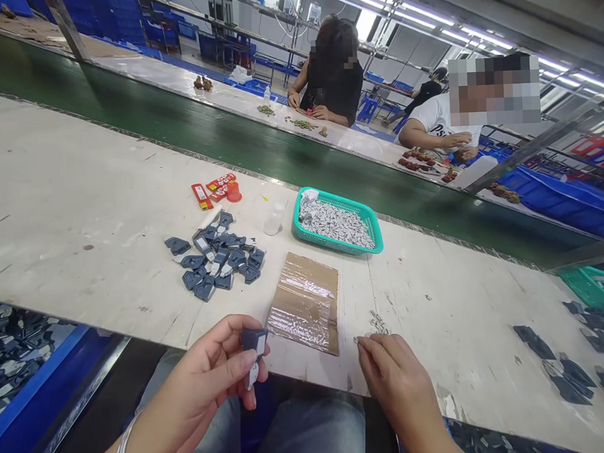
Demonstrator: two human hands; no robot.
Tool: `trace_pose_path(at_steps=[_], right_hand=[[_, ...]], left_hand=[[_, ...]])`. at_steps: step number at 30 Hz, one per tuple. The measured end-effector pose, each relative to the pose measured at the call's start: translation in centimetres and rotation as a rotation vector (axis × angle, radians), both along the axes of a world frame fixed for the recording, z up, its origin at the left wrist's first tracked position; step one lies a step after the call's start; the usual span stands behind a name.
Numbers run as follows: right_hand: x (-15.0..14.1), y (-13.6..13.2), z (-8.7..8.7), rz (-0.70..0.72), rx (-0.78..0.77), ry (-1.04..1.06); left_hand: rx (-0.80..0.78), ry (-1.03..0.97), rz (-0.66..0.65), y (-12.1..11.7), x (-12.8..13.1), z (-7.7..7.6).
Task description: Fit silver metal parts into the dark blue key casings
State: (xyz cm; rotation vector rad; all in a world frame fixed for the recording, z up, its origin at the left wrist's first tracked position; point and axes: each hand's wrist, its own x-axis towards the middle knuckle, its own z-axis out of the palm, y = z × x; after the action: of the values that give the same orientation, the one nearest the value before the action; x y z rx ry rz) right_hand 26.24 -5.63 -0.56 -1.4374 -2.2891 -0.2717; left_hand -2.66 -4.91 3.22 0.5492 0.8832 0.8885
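Observation:
My left hand (222, 360) is closed around a dark blue-grey plastic piece (255, 341) with a white part on it, held just over the table's front edge. My right hand (396, 376) has thumb and fingertips pinched together at the table top, beside a small pile of metal-looking bits (379, 322). Something tiny shows at those fingertips, too small to name. Between the hands lies a taped cardboard sheet (305, 305). Beyond my left hand sits a heap of similar dark plastic pieces (218, 253).
A green basket (377, 240) of small white parts stands behind the cardboard, near a clear bottle (273, 219) and red packets (201, 196). More dark pieces (569, 378) lie at right. A blue bin (43, 391) is at lower left. Across the green conveyor belt (178, 135), people work.

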Motion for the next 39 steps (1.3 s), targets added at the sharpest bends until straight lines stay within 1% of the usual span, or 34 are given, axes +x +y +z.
trace_pose_path(at_steps=[5, 8, 12, 16, 19, 23, 31, 34, 39], right_hand=[[-0.2, 0.2, 0.5, 0.027, -0.013, -0.099], [-0.3, 0.4, 0.8, 0.075, -0.019, -0.145], [-1.2, 0.9, 1.3, 0.090, -0.001, -0.076], [-2.9, 2.1, 1.9, 0.133, -0.007, -0.008], [-4.2, 3.0, 2.1, 0.186, -0.023, -0.063], [-5.1, 4.0, 2.2, 0.246, -0.051, -0.153], [-6.1, 4.5, 3.3, 0.340, -0.085, -0.279], [-6.1, 4.6, 3.8, 0.318, -0.111, -0.232], [-5.6, 4.3, 4.8, 0.190, -0.085, 0.039]], left_hand=[[0.043, 0.009, -0.034, -0.2, 0.1, -0.8], [0.043, 0.020, -0.041, -0.3, 0.2, -0.8], [0.032, 0.044, -0.051, -0.4, 0.2, -0.5], [0.052, 0.048, -0.081, -0.7, 0.5, -0.4], [0.037, 0.047, -0.102, -0.9, 0.6, -0.4], [0.040, 0.032, -0.113, -1.1, 0.7, -0.4], [0.068, -0.003, -0.108, -1.4, 0.7, -0.8], [0.087, 0.023, -0.107, -1.4, 0.8, -1.0], [0.129, 0.194, -0.077, -1.3, 1.4, -1.2]])
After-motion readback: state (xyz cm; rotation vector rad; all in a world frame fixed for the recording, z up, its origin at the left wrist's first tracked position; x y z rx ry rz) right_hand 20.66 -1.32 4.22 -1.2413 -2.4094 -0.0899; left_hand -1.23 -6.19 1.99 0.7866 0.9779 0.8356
